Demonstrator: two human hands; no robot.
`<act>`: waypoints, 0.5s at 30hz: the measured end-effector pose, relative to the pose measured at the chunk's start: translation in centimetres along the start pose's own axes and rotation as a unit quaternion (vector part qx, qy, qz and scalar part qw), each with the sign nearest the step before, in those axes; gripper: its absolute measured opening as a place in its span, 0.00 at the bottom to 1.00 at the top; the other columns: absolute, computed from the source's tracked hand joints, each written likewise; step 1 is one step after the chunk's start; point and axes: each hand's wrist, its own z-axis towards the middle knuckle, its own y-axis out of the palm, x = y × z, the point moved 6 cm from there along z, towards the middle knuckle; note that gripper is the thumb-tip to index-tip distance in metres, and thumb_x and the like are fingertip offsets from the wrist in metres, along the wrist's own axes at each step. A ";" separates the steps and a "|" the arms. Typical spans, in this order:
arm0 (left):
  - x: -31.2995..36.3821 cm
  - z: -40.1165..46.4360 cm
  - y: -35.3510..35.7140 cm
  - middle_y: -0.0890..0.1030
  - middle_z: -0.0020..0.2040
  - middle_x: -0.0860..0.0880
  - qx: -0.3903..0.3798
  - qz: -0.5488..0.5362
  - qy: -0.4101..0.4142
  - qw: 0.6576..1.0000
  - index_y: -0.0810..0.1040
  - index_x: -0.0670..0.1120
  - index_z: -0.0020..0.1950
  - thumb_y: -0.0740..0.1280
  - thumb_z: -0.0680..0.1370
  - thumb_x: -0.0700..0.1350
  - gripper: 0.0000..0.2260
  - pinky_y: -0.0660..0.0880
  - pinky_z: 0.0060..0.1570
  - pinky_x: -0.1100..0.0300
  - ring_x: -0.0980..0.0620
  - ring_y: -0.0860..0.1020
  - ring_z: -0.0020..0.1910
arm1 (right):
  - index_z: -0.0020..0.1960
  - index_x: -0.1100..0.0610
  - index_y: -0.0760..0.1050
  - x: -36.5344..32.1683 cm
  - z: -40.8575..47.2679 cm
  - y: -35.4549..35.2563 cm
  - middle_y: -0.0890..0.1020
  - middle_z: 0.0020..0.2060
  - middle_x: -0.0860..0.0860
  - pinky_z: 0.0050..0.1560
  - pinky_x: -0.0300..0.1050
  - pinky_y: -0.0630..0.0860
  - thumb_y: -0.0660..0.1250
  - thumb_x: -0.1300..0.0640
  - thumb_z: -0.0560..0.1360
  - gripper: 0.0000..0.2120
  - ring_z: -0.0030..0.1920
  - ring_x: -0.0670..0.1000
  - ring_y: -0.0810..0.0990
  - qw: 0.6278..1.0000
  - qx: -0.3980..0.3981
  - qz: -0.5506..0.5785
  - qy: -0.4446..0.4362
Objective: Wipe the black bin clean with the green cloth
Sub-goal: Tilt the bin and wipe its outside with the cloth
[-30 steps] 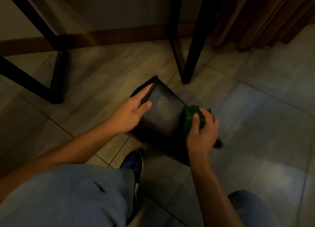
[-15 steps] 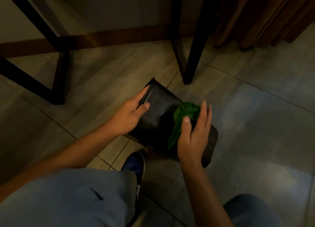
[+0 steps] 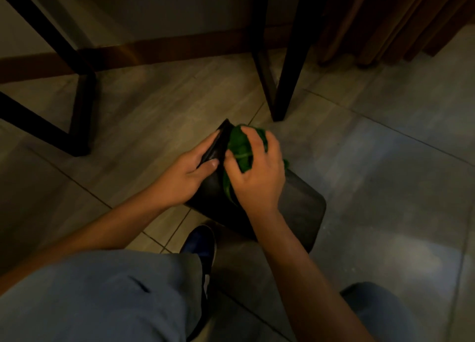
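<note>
The black bin [image 3: 300, 208] lies tilted on its side on the tiled floor, its rim pointing up and away from me. My left hand [image 3: 185, 174] grips the rim at the bin's upper left, thumb on the outer wall. My right hand [image 3: 259, 172] presses the bunched green cloth [image 3: 240, 146] against the bin's upper side, close to the rim and next to my left thumb. Part of the cloth hangs down under my palm. Most of the bin's middle is hidden by my right hand.
Black table legs [image 3: 288, 58] stand just beyond the bin, and another black frame [image 3: 79, 105] stands at the left. A brown curtain [image 3: 390, 20] hangs at the upper right. My blue shoe [image 3: 200, 246] and grey trouser legs [image 3: 97, 295] are right below the bin.
My right hand has slid the green cloth from the bin's lower right edge up along its side to the rim, near my left hand. My left hand has kept its grip.
</note>
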 end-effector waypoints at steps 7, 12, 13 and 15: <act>-1.4 -0.4 -1.0 0.72 0.70 0.59 0.052 -0.048 -0.057 0.996 0.62 0.50 0.76 0.60 0.83 0.37 0.23 0.67 0.68 0.67 0.64 0.72 0.68 | 0.69 0.45 0.75 11.4 -2.6 -5.4 0.77 0.67 0.52 0.58 0.45 0.73 0.66 0.43 0.76 0.22 0.60 0.53 0.79 0.981 0.012 -0.018 0.193; -1.0 -0.2 -0.8 0.72 0.74 0.51 0.050 -0.071 -0.050 0.995 0.62 0.48 0.79 0.62 0.80 0.45 0.27 0.63 0.76 0.53 0.55 0.70 0.73 | 0.68 0.48 0.78 17.1 -4.4 -8.2 0.82 0.62 0.55 0.60 0.51 0.76 0.65 0.40 0.73 0.25 0.60 0.59 0.82 0.945 0.014 -0.007 0.327; -0.9 -0.1 -0.8 0.72 0.74 0.51 0.052 -0.070 -0.046 0.995 0.62 0.49 0.78 0.62 0.79 0.45 0.26 0.62 0.76 0.53 0.56 0.70 0.73 | 0.67 0.48 0.79 16.9 -4.1 -8.5 0.82 0.61 0.55 0.59 0.50 0.76 0.66 0.41 0.73 0.25 0.59 0.60 0.82 0.945 0.016 0.000 0.326; -1.1 0.1 -0.6 0.72 0.73 0.52 0.048 -0.054 -0.039 0.997 0.62 0.50 0.78 0.62 0.80 0.45 0.26 0.63 0.75 0.56 0.57 0.70 0.73 | 0.67 0.49 0.79 14.8 -2.4 -8.9 0.81 0.60 0.54 0.57 0.43 0.74 0.70 0.48 0.76 0.20 0.57 0.55 0.82 0.958 0.031 0.012 0.285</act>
